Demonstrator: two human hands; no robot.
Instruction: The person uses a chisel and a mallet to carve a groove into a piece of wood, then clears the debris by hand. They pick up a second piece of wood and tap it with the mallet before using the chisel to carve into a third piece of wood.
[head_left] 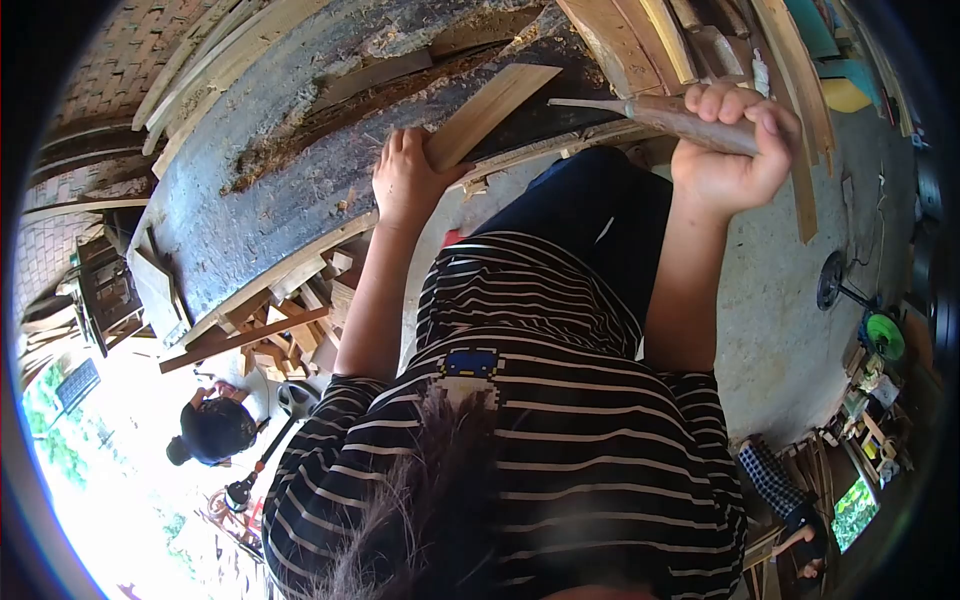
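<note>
A flat, light-brown wooden board [490,110] lies slantwise on the dark workbench, its far end pointing up and right. My left hand [408,180] grips the board's near end, with the thumb on its right side and the fingers along its left. Raised at the right, my right hand [735,150] is wrapped around the wooden handle of a chisel [660,115]. The chisel's thin metal blade points left toward the board's far end, and the two look apart.
The scuffed black workbench [250,230] carries wood shavings and planks. Wood offcuts [290,325] are heaped under its left edge. Long boards [795,90] lean at the upper right, and a green fan [884,335] stands on the right. Two other people are farther off.
</note>
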